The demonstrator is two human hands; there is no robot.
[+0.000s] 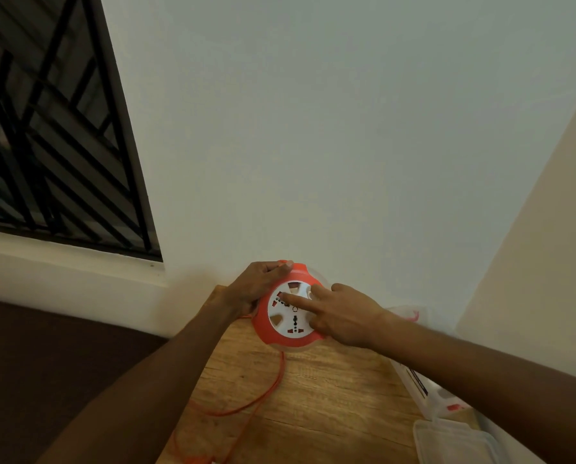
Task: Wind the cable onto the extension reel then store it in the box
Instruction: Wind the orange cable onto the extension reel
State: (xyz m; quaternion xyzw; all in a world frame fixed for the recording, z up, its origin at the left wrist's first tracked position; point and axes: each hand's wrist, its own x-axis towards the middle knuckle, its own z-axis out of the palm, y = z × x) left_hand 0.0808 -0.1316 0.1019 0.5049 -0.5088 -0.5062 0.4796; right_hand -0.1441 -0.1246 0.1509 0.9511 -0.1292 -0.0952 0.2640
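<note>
The reel [291,313], orange-rimmed with a white socket face, lay flat on the wooden table [330,396] just below the middle of the frame, close to the wall. The left hand [258,284] gripped its upper-left rim, fingers curled over the edge, thumb tip at the top. The right hand [341,314] came in from the right with its index finger stretched across the white face and pressed near the upper-left sockets; the other fingers were bent and held nothing.

The orange cable [273,386] left the reel's lower edge and ran down and left across the table in loose loops toward the bottom edge, where more of it bunched. Much of it was unwound, so the winding step looked to be in hand and not far along.

At the lower right lay a clear plastic lid [453,440], and above it, partly hidden behind the right forearm, a clear box [427,393].

The next move probably called for turning the white face with the finger while the left hand kept the rim from spinning, with the slack fed in free of snags.
</note>
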